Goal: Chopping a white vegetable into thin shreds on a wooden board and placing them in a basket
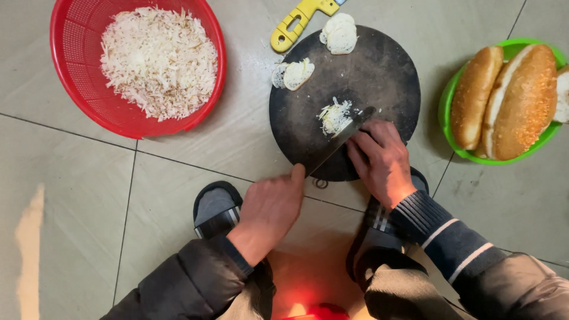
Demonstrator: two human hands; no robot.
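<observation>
Knife (339, 141): I grip its handle in my left hand (269, 207); blade lies across the near part of the board (379, 71).
Right hand (382, 160): fingers pressed together on the blade's back, just beside the shreds (335, 116).
Slices (339, 33): two stacks at the board's far and left edge.
Basket (74, 71): red, far left, full of shredded bread.
Bowl (450, 101): green, right, holds loaves (521, 101).
Peeler (296, 21): yellow, far of the board.

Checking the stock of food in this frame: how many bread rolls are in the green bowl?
3 show. One roll lies at the left of the green bowl, a larger roll in the middle, and a third is cut off by the right edge. More may be hidden outside the frame.
</observation>
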